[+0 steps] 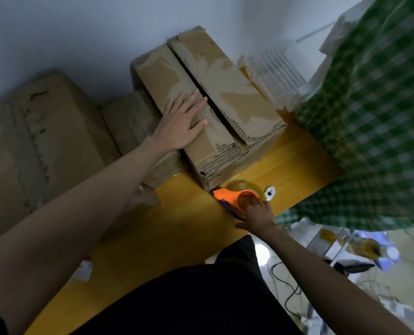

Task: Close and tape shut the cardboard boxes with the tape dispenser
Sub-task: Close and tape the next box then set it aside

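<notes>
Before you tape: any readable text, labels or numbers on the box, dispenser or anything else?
None can be read.
Box: only torn patches of old tape, no print.
Tape dispenser: no lettering visible.
Packets on the floor: markings too blurred to read.

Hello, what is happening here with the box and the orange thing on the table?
A person is getting ready to tape a cardboard box shut. The left hand lies flat on the box's left top flap and holds it down. The two flaps are folded in, but a dark gap still runs between them and no fresh tape crosses it. The right hand reaches to the orange tape dispenser, which lies on the yellow table just in front of the box; the fingers touch it, though whether they grip it is unclear.
</notes>
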`<state>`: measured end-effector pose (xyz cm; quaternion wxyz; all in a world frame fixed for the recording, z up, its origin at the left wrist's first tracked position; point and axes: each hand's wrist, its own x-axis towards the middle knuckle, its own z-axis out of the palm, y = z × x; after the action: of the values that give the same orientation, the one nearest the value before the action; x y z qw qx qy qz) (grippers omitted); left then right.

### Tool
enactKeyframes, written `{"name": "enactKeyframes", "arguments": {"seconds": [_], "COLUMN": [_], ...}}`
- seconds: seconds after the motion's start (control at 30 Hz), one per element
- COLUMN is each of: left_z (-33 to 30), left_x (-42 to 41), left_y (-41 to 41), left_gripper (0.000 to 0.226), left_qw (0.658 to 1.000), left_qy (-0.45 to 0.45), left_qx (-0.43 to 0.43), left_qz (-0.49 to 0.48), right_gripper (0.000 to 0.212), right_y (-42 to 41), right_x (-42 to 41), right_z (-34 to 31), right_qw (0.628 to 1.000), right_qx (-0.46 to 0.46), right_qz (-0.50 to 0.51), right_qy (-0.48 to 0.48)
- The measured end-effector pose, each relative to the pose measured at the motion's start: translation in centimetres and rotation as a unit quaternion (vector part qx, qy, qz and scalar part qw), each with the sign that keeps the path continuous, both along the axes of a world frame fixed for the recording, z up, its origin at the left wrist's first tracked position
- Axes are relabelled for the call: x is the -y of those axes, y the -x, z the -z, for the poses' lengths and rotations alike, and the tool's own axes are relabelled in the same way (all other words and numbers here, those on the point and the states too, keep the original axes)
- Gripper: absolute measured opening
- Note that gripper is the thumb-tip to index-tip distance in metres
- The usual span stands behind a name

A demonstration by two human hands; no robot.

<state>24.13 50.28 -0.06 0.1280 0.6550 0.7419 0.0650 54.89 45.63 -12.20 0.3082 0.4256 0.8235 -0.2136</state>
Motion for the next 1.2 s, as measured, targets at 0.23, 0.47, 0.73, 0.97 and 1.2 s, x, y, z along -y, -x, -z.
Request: {"name": "enactKeyframes", "arguments": {"seconds": [0.23, 0.47, 0.73, 0.97, 1.2], "left_z": [0.5, 0.6, 0.9, 1.0, 1.1], "left_x": [0.5, 0.8, 1.1, 2.0, 3.7], "left_y": [0.1, -0.3, -1.0, -4.2, -7.6], "left_gripper": [0.064, 0.064, 0.071, 0.072, 0.072], "left_qw": [1.000, 0.999, 0.999, 0.999, 0.999], "left_qy": [-0.008, -0.011, -0.010, -0.007, -0.012], "left_qx": [-0.019, -0.032, -0.036, -0.044, -0.033], "left_qz": [0.008, 0.000, -0.002, -0.016, -0.033], "right_gripper": [0.054, 0.050, 0.014, 0.015, 0.052], "right_y": [0.5, -5.3, -11.0, -12.0, -10.6], "right_x": [1.0, -0.1, -2.1, -5.1, -10.4], "right_z": [1.1, -3.7, -12.0, -17.7, -20.5], "right_qw": [0.997, 0.915, 0.707, 0.666, 0.693], "right_qx": [-0.040, -0.321, -0.481, -0.564, -0.581], "right_qz": [0.007, 0.232, 0.507, 0.487, 0.428], "right_qy": [-0.061, 0.080, 0.114, 0.033, 0.004]}}
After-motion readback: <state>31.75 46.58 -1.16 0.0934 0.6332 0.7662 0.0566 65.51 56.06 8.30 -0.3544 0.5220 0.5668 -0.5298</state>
